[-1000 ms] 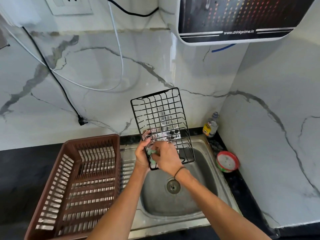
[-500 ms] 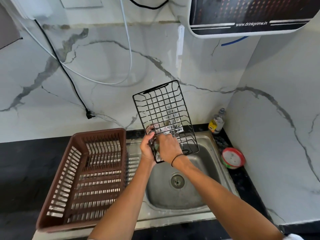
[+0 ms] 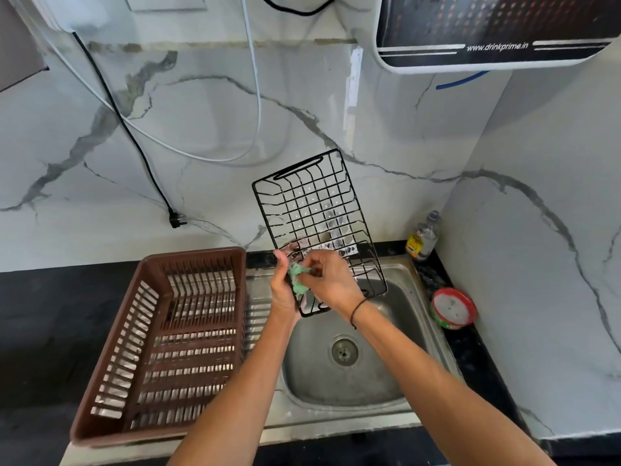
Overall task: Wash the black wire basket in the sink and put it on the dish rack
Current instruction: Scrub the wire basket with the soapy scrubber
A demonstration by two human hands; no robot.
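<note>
Over the sink (image 3: 339,391) our left hand (image 3: 281,286) grips the basket's (image 3: 314,210) lower left edge, holding it tilted upright, while our right hand (image 3: 331,282) pinches a green scrubber (image 3: 297,279) against its wires. Left of us sits the brown rack (image 3: 161,331); beyond, a bottle (image 3: 424,237) stands against the wall.

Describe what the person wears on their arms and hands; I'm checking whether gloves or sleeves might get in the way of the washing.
No gloves and no sleeves show: both forearms are bare right up to the frame's lower edge. The left hand carries nothing, no ring or band visible. The right hand has a thin black band looped around its wrist, seemingly a plain cord or hair tie. No watch or other markings can be seen.
</note>
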